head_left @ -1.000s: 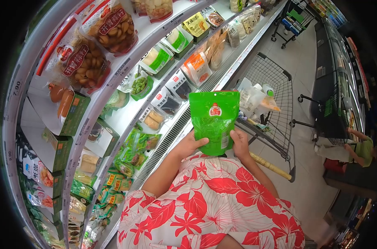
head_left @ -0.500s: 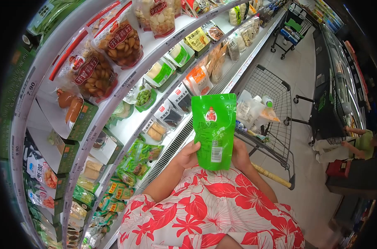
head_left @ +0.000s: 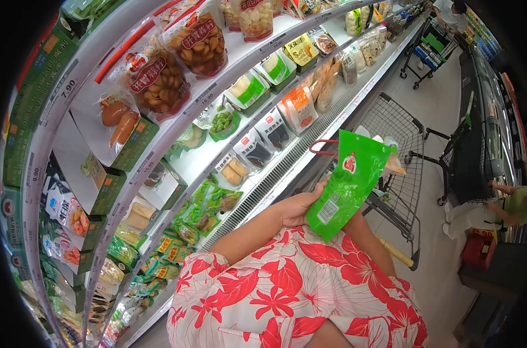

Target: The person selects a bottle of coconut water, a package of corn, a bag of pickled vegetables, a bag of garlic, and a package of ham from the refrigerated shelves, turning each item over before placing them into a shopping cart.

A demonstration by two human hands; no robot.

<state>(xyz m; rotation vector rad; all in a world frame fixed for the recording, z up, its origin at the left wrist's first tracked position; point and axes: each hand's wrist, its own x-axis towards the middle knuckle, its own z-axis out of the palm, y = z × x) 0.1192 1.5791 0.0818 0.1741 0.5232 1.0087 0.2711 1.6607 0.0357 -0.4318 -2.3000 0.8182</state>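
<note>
A green pouch (head_left: 349, 182) with a small red-and-white cartoon figure and a white barcode label is in front of me, its top leaning to the right. My left hand (head_left: 305, 207) is closed on its lower left edge, thumb along the side. Behind the pouch's lower right side is my right hand; only the wrist and forearm (head_left: 369, 242) show, and its fingers are hidden. Past the pouch stands a wire shopping cart (head_left: 411, 168) with bottles and bags inside, partly covered by the pouch.
Along the left runs a refrigerated shelf (head_left: 240, 75) with bagged nuts or pickles (head_left: 159, 87), trays and packets. Another cart (head_left: 429, 49) stands farther up the aisle (head_left: 400, 81), near a person (head_left: 451, 16). A person in green (head_left: 514, 206) is at the right.
The green pouch has moved right and tilted from upright, with my left hand still on it. The view has shifted, and a person now shows by the far cart.
</note>
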